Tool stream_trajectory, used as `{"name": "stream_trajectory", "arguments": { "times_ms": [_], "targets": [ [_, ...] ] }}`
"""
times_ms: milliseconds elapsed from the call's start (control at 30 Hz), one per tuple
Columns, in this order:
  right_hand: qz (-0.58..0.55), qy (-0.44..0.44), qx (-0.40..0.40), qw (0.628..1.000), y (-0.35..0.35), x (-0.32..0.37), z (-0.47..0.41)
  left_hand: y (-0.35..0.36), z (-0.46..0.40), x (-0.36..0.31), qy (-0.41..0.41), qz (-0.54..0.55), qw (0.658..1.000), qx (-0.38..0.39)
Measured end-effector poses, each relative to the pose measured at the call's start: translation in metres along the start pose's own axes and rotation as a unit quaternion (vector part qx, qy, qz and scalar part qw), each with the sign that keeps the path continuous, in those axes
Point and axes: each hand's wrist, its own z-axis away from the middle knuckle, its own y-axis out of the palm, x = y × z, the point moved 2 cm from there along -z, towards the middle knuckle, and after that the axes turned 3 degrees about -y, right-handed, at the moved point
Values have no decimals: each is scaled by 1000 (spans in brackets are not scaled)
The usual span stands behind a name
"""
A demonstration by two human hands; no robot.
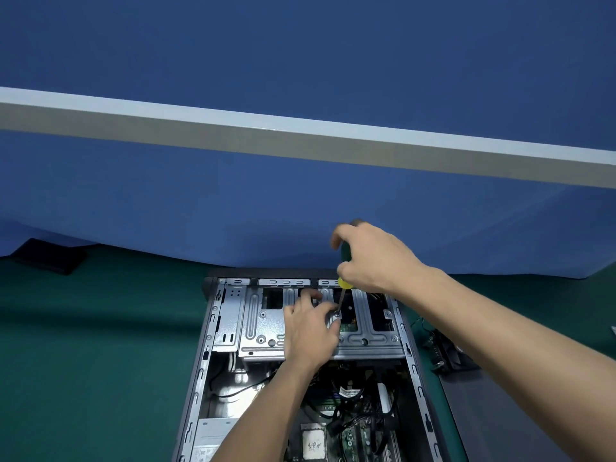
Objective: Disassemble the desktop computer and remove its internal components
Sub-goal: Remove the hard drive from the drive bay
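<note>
Computer case cut off by bottom edge. Screwdriver handle mostly hidden in right hand, motion-blurred. Left hand covers bracket centre. Dark obj far left, too dim to ID.

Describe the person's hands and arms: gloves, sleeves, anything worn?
Both the left hand and right hand are bare: no gloves. Both forearms are uncovered up to the frame edge, with no sleeve showing. No watch, ring, wristband or marking can be seen on either.
</note>
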Motion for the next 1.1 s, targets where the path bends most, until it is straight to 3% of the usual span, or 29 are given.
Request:
{"name": "stream_trajectory", "arguments": {
  "times_ms": [133, 267, 467, 600, 733, 800, 900, 1100],
  "targets": [
    [27, 26, -61, 997, -1, 0, -2, 0, 0, 1, -4, 4, 1000, -1],
    [11, -24, -4, 1000, 1, -2, 1, -1, 0, -1, 1, 1, 1000, -2],
    [11, 30, -33, 999, 0, -2, 0, -1, 1, 0, 3, 5, 1000, -6],
    [-39, 32, 21, 998, 1, 4, 3, -2, 1, -1, 2, 8, 1000, -5],
    [83, 53, -51, 994, 1, 6, 4, 0, 2, 0, -2, 1, 1000, -6],
    [54, 36, -76, 995, 4, 5, 5, 0, 1, 0, 2, 5, 1000, -8],
    [-16, 33, -36, 999, 3, 3, 6, 0, 1, 0, 5, 5, 1000, -8],
    [10, 56, -65, 996, 0, 2, 3, 1, 1, 1, 0, 8, 1000, -14]
  ]
}}
